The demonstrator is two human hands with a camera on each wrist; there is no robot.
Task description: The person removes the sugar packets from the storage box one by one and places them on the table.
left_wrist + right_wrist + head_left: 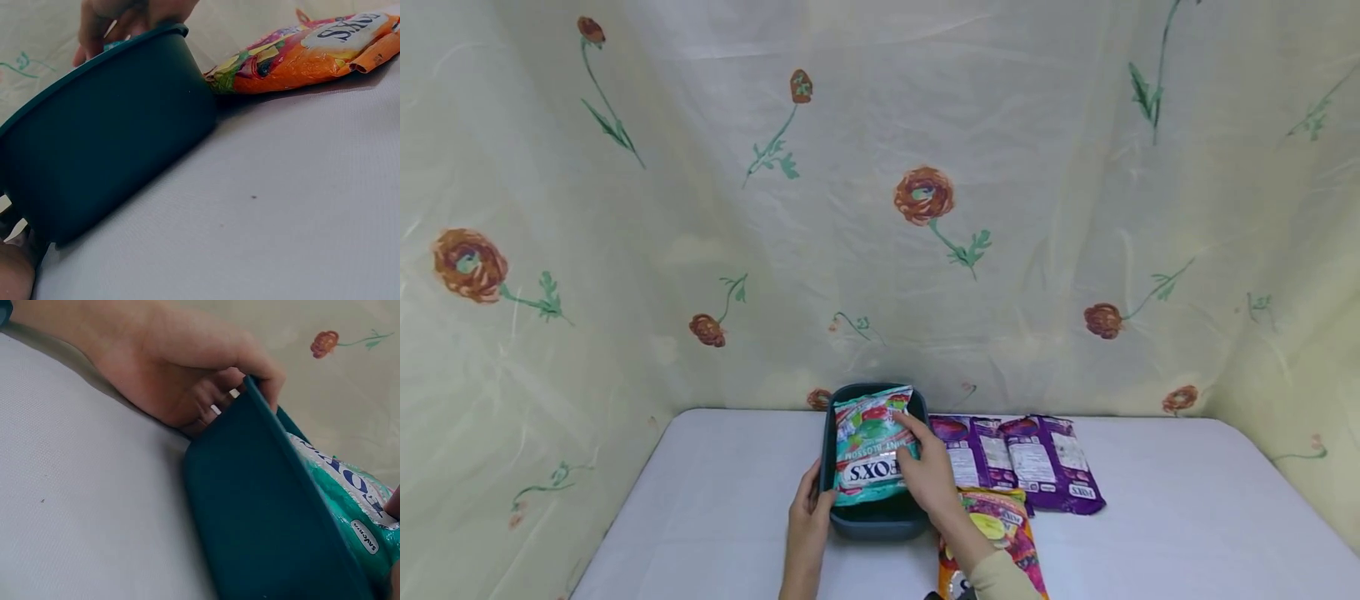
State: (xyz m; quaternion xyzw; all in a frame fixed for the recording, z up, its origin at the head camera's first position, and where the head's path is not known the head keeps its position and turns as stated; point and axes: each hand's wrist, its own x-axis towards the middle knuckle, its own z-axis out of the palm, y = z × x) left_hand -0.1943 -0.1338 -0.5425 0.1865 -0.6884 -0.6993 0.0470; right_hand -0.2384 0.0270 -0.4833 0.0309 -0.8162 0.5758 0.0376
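A dark teal plastic tub stands on the white table. My left hand grips its left wall, thumb hooked over the rim and fingers along the outside, plain in the right wrist view. A green Fox's candy bag lies in the tub, its printing upside down in the head view. On the bag's right side rests my right hand, thumb and forefinger spread over its upper face. The other right fingers are hidden in the head view; in the left wrist view the right hand shows above the rim.
Right of the tub lie two purple candy bags, side by side. An orange and pink Fox's bag lies nearer, partly under the right forearm. A flower-printed curtain hangs behind the table.
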